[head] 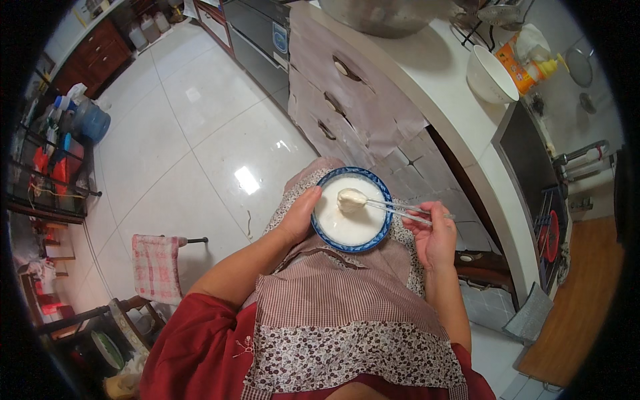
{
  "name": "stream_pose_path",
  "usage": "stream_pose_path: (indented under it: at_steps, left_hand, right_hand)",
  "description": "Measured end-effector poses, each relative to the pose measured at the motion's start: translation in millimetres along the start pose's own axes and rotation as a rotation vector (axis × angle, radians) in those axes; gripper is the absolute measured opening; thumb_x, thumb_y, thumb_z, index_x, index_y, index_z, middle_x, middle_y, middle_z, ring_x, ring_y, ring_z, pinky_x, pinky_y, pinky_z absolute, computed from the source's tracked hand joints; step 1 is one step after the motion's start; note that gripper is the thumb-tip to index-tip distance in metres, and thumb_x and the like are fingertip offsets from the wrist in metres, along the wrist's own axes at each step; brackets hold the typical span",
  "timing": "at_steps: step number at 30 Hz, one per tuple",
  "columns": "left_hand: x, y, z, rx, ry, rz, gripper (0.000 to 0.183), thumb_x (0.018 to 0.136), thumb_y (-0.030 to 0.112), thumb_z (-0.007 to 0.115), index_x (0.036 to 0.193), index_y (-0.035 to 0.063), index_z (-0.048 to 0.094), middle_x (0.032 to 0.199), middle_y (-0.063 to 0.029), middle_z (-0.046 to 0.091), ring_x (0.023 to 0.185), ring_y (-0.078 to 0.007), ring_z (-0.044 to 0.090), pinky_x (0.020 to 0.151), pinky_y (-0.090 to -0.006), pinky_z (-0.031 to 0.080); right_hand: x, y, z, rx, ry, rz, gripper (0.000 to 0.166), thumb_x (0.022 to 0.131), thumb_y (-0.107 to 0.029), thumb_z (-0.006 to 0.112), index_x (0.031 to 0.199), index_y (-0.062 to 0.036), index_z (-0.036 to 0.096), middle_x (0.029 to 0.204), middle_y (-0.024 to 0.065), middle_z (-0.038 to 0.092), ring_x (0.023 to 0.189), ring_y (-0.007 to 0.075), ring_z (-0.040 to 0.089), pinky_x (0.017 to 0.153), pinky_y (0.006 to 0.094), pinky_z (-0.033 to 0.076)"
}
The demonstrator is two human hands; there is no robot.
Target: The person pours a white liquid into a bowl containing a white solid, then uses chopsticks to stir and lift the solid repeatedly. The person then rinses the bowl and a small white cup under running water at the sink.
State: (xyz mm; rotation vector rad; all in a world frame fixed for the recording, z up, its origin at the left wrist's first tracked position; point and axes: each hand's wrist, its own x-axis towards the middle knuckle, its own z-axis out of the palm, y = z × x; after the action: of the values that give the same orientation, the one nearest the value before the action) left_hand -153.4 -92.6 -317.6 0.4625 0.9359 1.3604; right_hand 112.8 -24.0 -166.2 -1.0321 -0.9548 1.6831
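A blue-rimmed bowl (345,245) of white liquid rests over my lap, on or just above the patterned apron (350,305). My left hand (301,214) grips the bowl's left side, the thumb at the rim. In my right hand (434,231) is a pair of pale, see-through chopsticks (395,207), or a similar two-pronged utensil, reaching over the bowl's right rim. At their tips a lump of cream-coloured, dough-like food (351,200) sits at or just above the liquid; whether it touches the surface is hard to tell.
To the right runs a curved white counter (450,115) with a white bowl (492,75), a large metal pot (380,15), an orange packet (520,65) and a gas hob (547,230). Papered drawers (345,100) stand below it. A checked towel (157,265) hangs at the left.
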Motion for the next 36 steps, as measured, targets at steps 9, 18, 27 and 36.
stream_pose_path:
  at_steps: [9, 18, 27, 36]
  left_hand:
    - [-6.5, 9.5, 9.7, -0.073, 0.001, -0.023, 0.047, 0.105, 0.037, 0.039, 0.129, -0.0028, 0.05, 0.125, -0.0135, 0.058, 0.113, -0.0189, 0.054, 0.102, -0.0305, 0.041]
    - [-2.0, 3.4, 3.9, 0.006, 0.023, -0.022, 0.046, 0.105, 0.037, 0.038, 0.123, -0.0027, 0.053, 0.119, -0.0121, 0.059, 0.107, -0.0184, 0.055, 0.099, -0.0305, 0.042]
    - [-2.9, 1.5, 0.8, 0.105, 0.037, 0.016, 0.047, 0.105, 0.039, 0.038, 0.122, -0.0023, 0.054, 0.118, -0.0121, 0.059, 0.108, -0.0186, 0.054, 0.1, -0.031, 0.04]
    - [-3.5, 7.7, 7.7, 0.08, 0.011, -0.024, 0.047, 0.106, 0.038, 0.037, 0.124, -0.0019, 0.053, 0.121, -0.0125, 0.059, 0.11, -0.0188, 0.055, 0.1, -0.0308, 0.041]
  right_hand:
    - [-21.2, -25.3, 19.9, -0.461, -0.351, -0.059, 0.033, 0.104, -0.018, 0.046, 0.123, 0.0061, 0.058, 0.107, 0.0204, 0.067, 0.085, 0.0237, 0.07, 0.075, 0.0376, 0.06]
    - [-0.1, 1.5, 5.0, -0.498, -0.218, 0.018, 0.03, 0.104, -0.018, 0.047, 0.116, 0.0063, 0.06, 0.103, 0.0176, 0.068, 0.08, 0.0211, 0.069, 0.074, 0.0335, 0.06]
    - [11.2, 48.7, -14.9, -0.025, 0.01, 0.18, 0.032, 0.103, -0.03, 0.049, 0.099, 0.0007, 0.058, 0.09, 0.0185, 0.068, 0.076, 0.0277, 0.07, 0.07, 0.0369, 0.06]
    - [10.1, 25.5, -9.5, 0.085, -0.012, 0.103, 0.031, 0.103, -0.029, 0.05, 0.104, 0.0011, 0.058, 0.092, 0.0189, 0.068, 0.077, 0.0286, 0.071, 0.07, 0.0391, 0.061]
